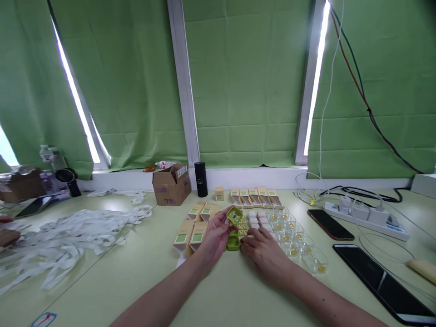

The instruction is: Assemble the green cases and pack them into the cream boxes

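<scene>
The left hand [215, 233] has its thumb and fingers pinched around a small green case [235, 215], raised at the fingertips with its hollow side showing. Just below those fingers is a second green case [233, 243]; whether the two are joined I cannot tell. The fingers of the right hand [265, 255] are bent downward just right of the lower case; I cannot tell whether they grip anything. White blocks [252, 220] sit just beyond them, clear trays [315, 260] to their right, and brown cartons [185, 226] left of the left fingers, all on the pale surface [214, 297]
</scene>
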`<action>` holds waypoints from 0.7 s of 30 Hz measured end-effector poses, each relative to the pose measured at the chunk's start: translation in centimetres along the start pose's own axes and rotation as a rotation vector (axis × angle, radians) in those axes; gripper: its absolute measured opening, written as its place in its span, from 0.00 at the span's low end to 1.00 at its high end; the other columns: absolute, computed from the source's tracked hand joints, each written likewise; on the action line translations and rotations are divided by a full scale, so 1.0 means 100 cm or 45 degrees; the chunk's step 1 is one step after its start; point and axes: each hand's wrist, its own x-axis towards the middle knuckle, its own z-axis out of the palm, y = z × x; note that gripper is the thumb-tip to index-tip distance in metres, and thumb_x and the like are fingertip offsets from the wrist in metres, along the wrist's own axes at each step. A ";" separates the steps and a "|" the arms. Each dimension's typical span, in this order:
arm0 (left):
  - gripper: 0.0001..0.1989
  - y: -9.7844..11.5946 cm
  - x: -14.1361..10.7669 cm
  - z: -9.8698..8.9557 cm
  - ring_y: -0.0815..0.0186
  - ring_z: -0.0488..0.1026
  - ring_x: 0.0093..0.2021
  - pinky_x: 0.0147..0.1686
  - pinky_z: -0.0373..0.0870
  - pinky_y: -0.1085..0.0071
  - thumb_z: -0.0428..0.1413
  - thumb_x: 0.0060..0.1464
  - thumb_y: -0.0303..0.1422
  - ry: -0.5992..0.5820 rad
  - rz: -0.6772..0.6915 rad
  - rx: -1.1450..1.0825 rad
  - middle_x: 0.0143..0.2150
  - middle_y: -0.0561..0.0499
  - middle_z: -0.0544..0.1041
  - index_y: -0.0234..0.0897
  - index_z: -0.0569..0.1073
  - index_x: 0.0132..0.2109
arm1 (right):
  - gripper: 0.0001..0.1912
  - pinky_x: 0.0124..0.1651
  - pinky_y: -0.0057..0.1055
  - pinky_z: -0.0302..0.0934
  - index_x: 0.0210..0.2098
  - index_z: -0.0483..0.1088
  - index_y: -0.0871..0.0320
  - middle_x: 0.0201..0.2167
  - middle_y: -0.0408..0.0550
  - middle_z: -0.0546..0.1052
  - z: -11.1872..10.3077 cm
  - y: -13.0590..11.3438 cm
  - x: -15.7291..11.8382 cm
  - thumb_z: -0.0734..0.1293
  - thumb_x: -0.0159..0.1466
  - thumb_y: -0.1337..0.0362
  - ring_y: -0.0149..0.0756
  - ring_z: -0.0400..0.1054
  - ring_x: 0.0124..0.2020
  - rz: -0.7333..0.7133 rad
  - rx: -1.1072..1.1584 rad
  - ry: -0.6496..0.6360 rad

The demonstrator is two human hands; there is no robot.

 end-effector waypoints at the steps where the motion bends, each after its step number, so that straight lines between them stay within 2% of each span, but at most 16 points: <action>1: 0.25 0.000 0.000 0.000 0.59 0.76 0.51 0.49 0.74 0.63 0.70 0.55 0.39 -0.005 0.007 0.011 0.54 0.42 0.80 0.40 0.78 0.58 | 0.11 0.57 0.44 0.55 0.43 0.76 0.56 0.47 0.50 0.82 0.000 0.000 0.001 0.67 0.65 0.74 0.50 0.67 0.56 -0.005 -0.020 0.002; 6: 0.28 -0.001 0.000 0.000 0.59 0.77 0.50 0.49 0.74 0.63 0.69 0.56 0.41 -0.018 0.034 0.051 0.56 0.41 0.79 0.41 0.76 0.61 | 0.08 0.56 0.44 0.54 0.41 0.76 0.56 0.44 0.50 0.83 0.004 0.000 0.003 0.68 0.65 0.74 0.48 0.69 0.53 -0.022 -0.061 0.039; 14: 0.29 -0.002 0.000 -0.001 0.64 0.77 0.44 0.46 0.75 0.66 0.71 0.54 0.41 0.018 0.036 0.061 0.58 0.42 0.78 0.40 0.76 0.60 | 0.14 0.56 0.43 0.54 0.45 0.77 0.56 0.46 0.52 0.83 0.009 0.005 0.002 0.68 0.63 0.76 0.47 0.70 0.52 0.021 0.015 0.122; 21: 0.30 -0.001 -0.001 0.000 0.62 0.78 0.48 0.47 0.75 0.65 0.72 0.53 0.43 0.048 0.050 0.124 0.57 0.42 0.79 0.41 0.77 0.60 | 0.06 0.48 0.41 0.56 0.35 0.77 0.55 0.35 0.49 0.82 0.006 0.002 0.002 0.71 0.63 0.72 0.44 0.71 0.42 0.117 0.089 0.287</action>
